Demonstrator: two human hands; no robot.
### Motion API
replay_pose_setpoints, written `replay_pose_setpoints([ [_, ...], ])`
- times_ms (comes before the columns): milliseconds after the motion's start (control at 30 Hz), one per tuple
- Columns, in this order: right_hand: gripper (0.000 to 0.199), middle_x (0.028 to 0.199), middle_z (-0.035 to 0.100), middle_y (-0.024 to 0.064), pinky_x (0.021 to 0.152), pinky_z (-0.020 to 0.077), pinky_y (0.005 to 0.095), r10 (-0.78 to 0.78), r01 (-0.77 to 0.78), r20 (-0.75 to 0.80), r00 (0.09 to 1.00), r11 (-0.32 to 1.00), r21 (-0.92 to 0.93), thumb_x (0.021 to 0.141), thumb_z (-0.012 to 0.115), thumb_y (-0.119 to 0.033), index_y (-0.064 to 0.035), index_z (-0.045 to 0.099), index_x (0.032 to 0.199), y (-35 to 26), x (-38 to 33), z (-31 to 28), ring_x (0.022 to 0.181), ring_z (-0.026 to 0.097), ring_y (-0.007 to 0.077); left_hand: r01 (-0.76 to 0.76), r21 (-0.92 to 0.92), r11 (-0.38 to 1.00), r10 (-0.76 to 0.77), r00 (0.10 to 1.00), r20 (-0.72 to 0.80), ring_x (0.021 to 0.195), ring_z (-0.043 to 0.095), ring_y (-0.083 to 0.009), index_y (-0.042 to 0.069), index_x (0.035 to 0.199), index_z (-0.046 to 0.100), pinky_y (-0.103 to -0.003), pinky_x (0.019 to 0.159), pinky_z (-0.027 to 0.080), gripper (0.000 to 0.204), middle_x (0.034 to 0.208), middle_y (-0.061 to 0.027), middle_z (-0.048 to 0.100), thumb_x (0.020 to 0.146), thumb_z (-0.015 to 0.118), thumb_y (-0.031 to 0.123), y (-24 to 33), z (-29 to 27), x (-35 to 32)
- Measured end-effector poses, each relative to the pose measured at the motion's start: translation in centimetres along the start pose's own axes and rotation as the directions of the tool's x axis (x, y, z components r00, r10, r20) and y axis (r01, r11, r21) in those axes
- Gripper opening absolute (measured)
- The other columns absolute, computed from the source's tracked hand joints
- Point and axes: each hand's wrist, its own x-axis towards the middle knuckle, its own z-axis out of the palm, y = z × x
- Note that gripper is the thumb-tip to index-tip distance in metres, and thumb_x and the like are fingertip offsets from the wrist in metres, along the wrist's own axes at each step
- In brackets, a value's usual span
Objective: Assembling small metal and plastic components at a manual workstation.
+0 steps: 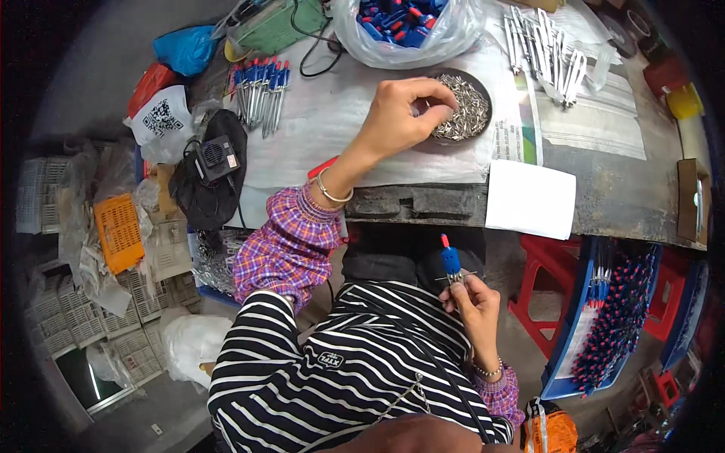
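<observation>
My left hand [411,113] reaches over the left edge of a dark round bowl [489,113] of small metal pins [464,106]. Thumb and fingertips are pinched together above the pins; whatever is between them is too small to make out. Close to my lap, my right hand [474,298] grips a small blue tool with a red tip [451,260]. Its blue end points up toward the table, and thin metal pieces stick out sideways by my fingertips. The lower part of the tool is hidden in my fingers.
A clear plastic bag [453,38] of blue and red parts stands behind the bowl. Assembled blue-handled tools [260,90] lie at left, bare metal pieces [547,49] at far right. White paper [530,200] overhangs the table edge. A blue tray [563,370] of tools sits lower right.
</observation>
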Motion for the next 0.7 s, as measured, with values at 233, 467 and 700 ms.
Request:
replay_pose_setpoints([
  [233, 0.024, 0.074, 0.063, 0.0071, 0.055, 0.0435, 0.0191, -0.042, 0.048, -0.091, 0.995, 0.997, 0.059, 0.09, 0.05, -0.005, 0.0094, 0.058, 0.108, -1.3, 0.3, 0.5, 0.057, 0.054, 0.0072, 0.374, -0.385, 0.844, -0.235, 0.902, 0.361, 0.072, 0.059, -0.0064, -0.001, 0.086, 0.066, -0.02, 0.062, 0.047, 0.01, 0.077, -0.0034, 0.065, 0.076, 0.065, 0.0, 3.8, -0.3, -3.6],
  [467, 0.022, 0.073, 0.064, 0.0066, 0.053, 0.0452, 0.0189, -0.108, 0.113, -0.084, 0.991, 0.992, 0.048, 0.089, 0.052, -0.003, 0.0076, 0.06, 0.107, -1.7, 1.1, 1.0, 0.056, 0.055, 0.0065, 0.18, -0.318, 0.931, -0.032, 0.907, 0.42, 0.068, 0.059, -0.0141, -0.003, 0.08, 0.067, -0.022, 0.058, 0.046, 0.016, 0.081, -0.0115, 0.064, 0.066, 0.066, -0.01, 5.9, 1.1, -8.2],
  [700, 0.023, 0.072, 0.064, 0.0063, 0.053, 0.046, 0.0192, -0.16, 0.16, -0.102, 0.982, 0.987, -0.005, 0.088, 0.053, -0.003, 0.0074, 0.06, 0.107, -1.7, 0.5, 0.5, 0.056, 0.055, 0.0061, 0.166, -0.173, 0.971, -0.088, 0.918, 0.386, 0.059, 0.05, -0.0077, 0.001, 0.082, 0.068, -0.02, 0.051, 0.038, 0.02, 0.083, -0.0062, 0.061, 0.065, 0.069, -0.01, 6.4, 2.8, -9.2],
])
